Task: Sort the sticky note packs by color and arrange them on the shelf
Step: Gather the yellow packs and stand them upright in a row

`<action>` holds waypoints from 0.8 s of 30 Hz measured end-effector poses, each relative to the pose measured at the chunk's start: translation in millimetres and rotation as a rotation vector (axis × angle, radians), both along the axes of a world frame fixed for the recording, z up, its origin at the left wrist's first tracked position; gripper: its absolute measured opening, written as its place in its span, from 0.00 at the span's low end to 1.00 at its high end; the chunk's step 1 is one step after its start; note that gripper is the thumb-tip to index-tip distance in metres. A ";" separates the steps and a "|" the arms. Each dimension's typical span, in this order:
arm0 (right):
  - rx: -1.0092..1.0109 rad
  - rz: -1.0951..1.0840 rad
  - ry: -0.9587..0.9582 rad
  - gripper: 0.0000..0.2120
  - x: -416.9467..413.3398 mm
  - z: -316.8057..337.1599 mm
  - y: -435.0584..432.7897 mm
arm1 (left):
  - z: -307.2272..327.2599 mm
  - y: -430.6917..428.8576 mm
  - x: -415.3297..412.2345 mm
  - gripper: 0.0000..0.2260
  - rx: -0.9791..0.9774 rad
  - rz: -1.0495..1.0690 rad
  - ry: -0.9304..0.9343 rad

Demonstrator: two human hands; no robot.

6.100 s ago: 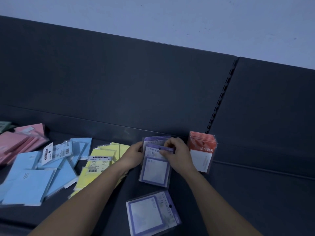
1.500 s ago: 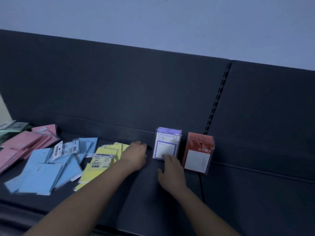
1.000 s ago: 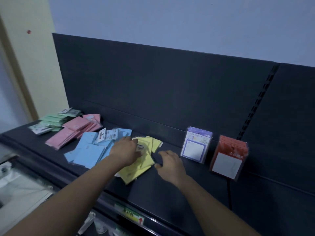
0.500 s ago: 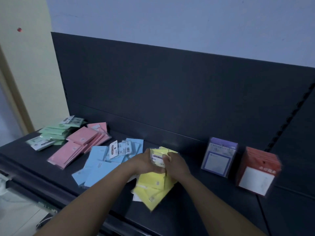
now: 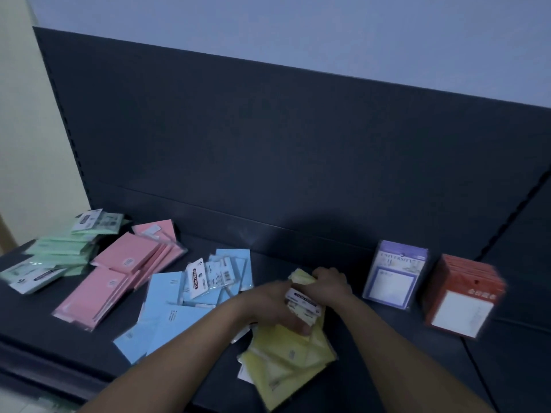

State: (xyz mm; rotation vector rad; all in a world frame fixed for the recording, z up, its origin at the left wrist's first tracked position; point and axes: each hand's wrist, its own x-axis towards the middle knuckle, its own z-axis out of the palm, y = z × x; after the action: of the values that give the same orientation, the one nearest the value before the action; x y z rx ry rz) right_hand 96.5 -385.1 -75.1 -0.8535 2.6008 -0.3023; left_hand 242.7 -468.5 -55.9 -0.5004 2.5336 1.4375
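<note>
Both hands closed on yellow packs: left hand on top, right hand at far end | fan runs near-to-far | purple stack right of right hand

Both hands close on the yellow packs: the left hand grips from the left, the right hand from behind. Left of the grip lie blue packs; right of it stand purple packs and red packs.
</note>
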 end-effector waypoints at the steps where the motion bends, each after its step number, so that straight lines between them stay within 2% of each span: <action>1: -0.017 -0.030 -0.025 0.34 -1.8 1.3 4.1 | 0.9 0.2 -0.5 0.23 -0.010 -0.021 -0.008; 4: -0.126 -0.135 -0.169 0.35 -2.6 6.9 14.5 | 0.6 0.0 -0.9 0.36 -0.016 -0.049 -0.049; 6: -0.241 -0.173 -0.253 0.32 0.0 7.8 18.5 | 1.2 0.9 -0.8 0.44 -0.068 -0.056 -0.071; 10: -0.493 -0.150 -0.351 0.18 4.4 6.3 26.7 | 3.3 7.1 -2.3 0.46 -0.114 0.060 -0.022; 13: -0.650 -0.125 -0.395 0.14 8.2 4.9 35.4 | 0.5 10.5 -5.7 0.47 -0.106 0.193 0.008; 17: -0.798 -0.109 -0.409 0.12 10.1 9.3 42.6 | 1.9 14.9 -13.9 0.30 0.056 0.259 0.131; 19: -0.838 -0.094 -0.429 0.12 9.9 13.5 45.1 | 1.2 14.8 -17.7 0.27 0.133 0.321 0.190; 21: -0.880 -0.083 -0.453 0.13 9.1 16.6 47.6 | -4.9 9.1 -24.5 0.21 0.118 0.394 0.232; 24: -0.915 -0.054 -0.472 0.16 6.7 17.7 49.2 | -9.7 3.4 -28.4 0.04 0.141 0.431 0.278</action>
State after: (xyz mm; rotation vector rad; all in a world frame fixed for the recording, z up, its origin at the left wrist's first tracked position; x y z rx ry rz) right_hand 103.2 -336.0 -57.3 -0.8225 1.9787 -1.5673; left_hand 214.3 -465.0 -65.6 -0.9241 2.6106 1.9392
